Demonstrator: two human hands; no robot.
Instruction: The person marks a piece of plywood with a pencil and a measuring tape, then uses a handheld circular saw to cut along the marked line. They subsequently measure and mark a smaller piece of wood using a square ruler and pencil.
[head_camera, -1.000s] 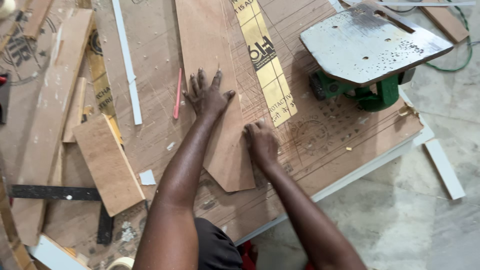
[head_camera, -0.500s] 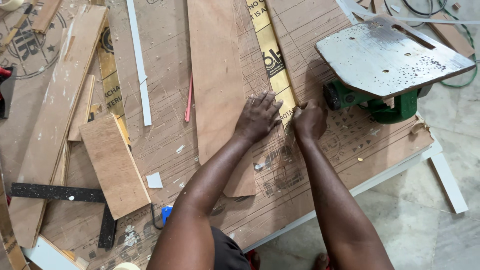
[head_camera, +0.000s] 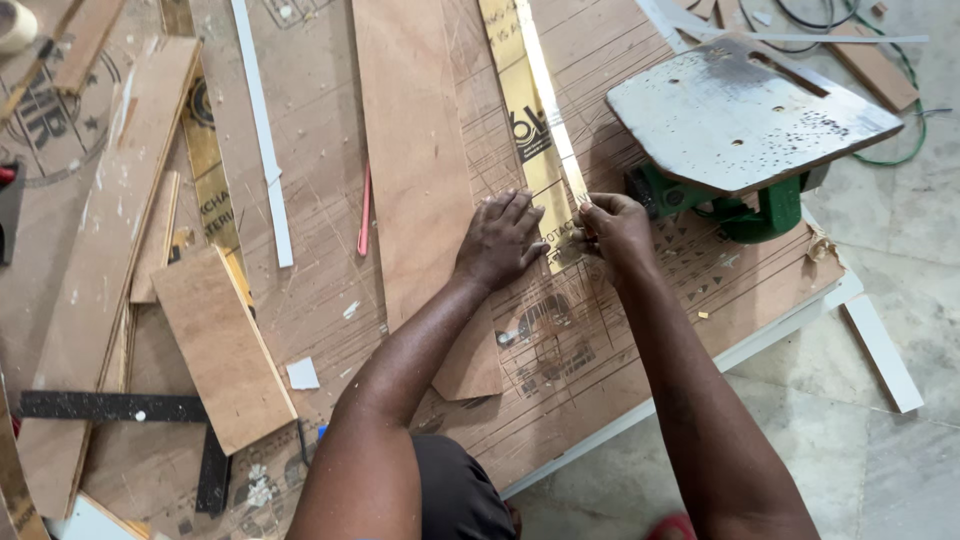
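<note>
My left hand (head_camera: 500, 240) lies flat, fingers spread, across the right edge of a long brown plywood board (head_camera: 415, 150) and the near end of a yellow printed strip (head_camera: 525, 120). My right hand (head_camera: 615, 228) pinches the near end of a thin pale strip (head_camera: 550, 100) that runs along the yellow strip's right side. Both hands sit close together on the scratched plywood worktop (head_camera: 600, 360). A red pencil (head_camera: 365, 210) lies left of the board.
A green power saw with a grey metal base plate (head_camera: 745, 110) stands just right of my hands. Offcut boards (head_camera: 220, 345), a white strip (head_camera: 262, 130) and a black square (head_camera: 120, 410) lie to the left. Tiled floor (head_camera: 880, 460) is at the right.
Both hands have moved up and right from the board's pointed near end to the yellow strip. The right hand has taken hold of the thin pale strip.
</note>
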